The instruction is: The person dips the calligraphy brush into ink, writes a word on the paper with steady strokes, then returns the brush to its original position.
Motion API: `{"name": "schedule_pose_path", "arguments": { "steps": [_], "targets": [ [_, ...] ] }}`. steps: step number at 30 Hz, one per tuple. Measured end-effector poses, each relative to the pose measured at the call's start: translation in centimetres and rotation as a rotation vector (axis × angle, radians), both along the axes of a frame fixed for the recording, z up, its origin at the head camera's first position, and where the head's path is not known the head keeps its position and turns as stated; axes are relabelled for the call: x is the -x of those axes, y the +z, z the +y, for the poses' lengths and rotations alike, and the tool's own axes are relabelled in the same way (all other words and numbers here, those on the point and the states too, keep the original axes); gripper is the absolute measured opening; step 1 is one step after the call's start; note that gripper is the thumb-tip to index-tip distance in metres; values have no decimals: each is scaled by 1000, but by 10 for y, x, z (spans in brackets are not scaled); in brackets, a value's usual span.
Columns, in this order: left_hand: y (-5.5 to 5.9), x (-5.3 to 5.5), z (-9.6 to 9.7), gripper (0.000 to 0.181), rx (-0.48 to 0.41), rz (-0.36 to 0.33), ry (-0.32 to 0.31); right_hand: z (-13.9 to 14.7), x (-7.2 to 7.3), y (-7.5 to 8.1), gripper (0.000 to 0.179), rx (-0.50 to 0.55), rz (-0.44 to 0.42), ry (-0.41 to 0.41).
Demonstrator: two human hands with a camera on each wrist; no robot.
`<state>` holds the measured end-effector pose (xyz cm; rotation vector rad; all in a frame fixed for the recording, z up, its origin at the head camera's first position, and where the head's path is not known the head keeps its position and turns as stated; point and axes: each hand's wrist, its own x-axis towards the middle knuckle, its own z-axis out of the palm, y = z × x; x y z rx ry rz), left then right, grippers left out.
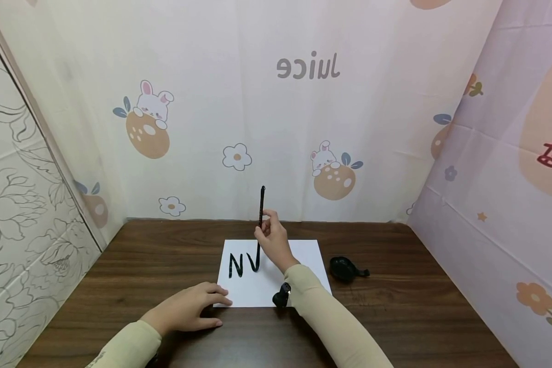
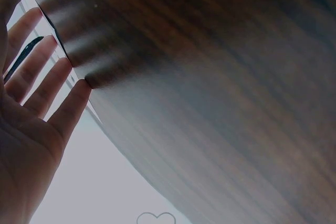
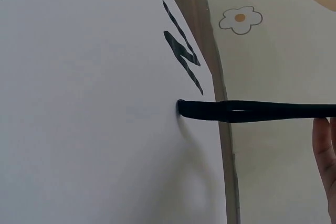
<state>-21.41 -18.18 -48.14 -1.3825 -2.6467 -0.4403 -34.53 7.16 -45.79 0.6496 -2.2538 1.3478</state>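
My right hand (image 1: 274, 240) pinches a black writing brush (image 1: 261, 204) by its shaft and keeps it nearly upright over a white sheet of paper (image 1: 257, 294). In the right wrist view, the dark tip of the brush (image 3: 202, 110) meets the paper (image 3: 94, 103). Bold black strokes shaped like an N (image 1: 235, 266) are on the sheet's left part, with a V-like mark to their right, where the brush tip is. At the lower left corner of the sheet, my left hand (image 1: 190, 308) rests palm down, fingers spread and fingertips on the paper's edge.
Right of the paper sits a small black dish (image 1: 343, 269) with a short handle. All of this lies on a dark brown wooden table (image 1: 165, 255). Patterned cloth walls (image 1: 202, 102) rise behind the table and at the right. A dark wrist device (image 1: 281, 296) sits under my right sleeve.
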Motion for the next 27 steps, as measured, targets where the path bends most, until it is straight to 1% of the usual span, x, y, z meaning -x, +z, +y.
{"name": "schedule_pose_path", "arguments": {
  "steps": [12,23,27],
  "targets": [
    [1,0,0,35,-2,9,-12,3,-6,1,42,-12,-35,23],
    [0,0,0,35,-1,11,-7,5,-8,2,42,-20,-29,32],
    [1,0,0,35,0,7,-1,6,-8,5,42,-8,-9,31]
  ]
}}
